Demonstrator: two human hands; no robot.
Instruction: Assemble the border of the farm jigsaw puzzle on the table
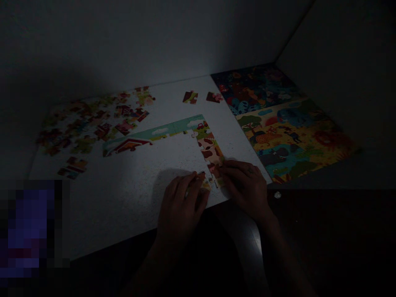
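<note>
A partly joined jigsaw puzzle [210,148] lies on the white tabletop, with a strip of sky and red roof along its top and a cow column down its right side. My left hand [181,198] is closed around a puzzle piece [204,187] near the table's front edge, just left of the column's lower end. The fingers partly cover that piece. My right hand [246,179] is closed, its fingertips pinching the right border at the column's lower end. Dim light hides exactly how the pieces there meet.
Many loose puzzle pieces [83,123] are heaped at the back left. Two single pieces, one green and brown [190,97] and one pink and brown [214,97], lie at the back. Two colourful animal pictures, a dark one [253,88] and a yellow one [293,140], lie at the right.
</note>
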